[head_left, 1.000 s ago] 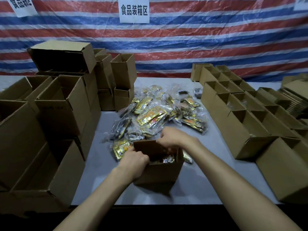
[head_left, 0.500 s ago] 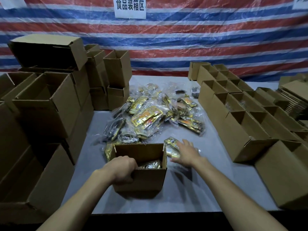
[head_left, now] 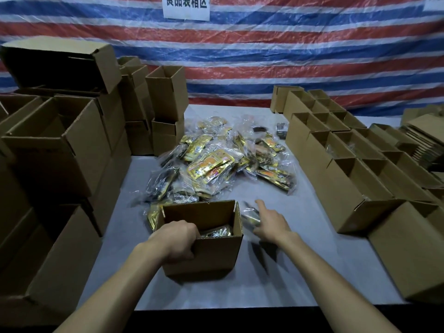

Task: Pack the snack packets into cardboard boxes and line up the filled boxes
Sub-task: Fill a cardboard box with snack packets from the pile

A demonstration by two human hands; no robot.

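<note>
Left hand (head_left: 179,239) grips near rim of open brown cardboard box (head_left: 216,255); right hand (head_left: 270,224) at blurred clear-wrapped packet (head_left: 249,216), grasp indeterminate.

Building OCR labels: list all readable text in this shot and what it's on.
"食品装箱区": white sign on the striped tarp; the character tops are cropped.
A second white sign, top right: only a corner shows, unreadable.
Print on the snack packets: too blurred to read.

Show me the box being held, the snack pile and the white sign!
held box (head_left: 218,255): head view, front wall.
snack pile (head_left: 211,164): head view, gold packet on top.
white sign (head_left: 186,9): head view, middle of sheet.
</note>
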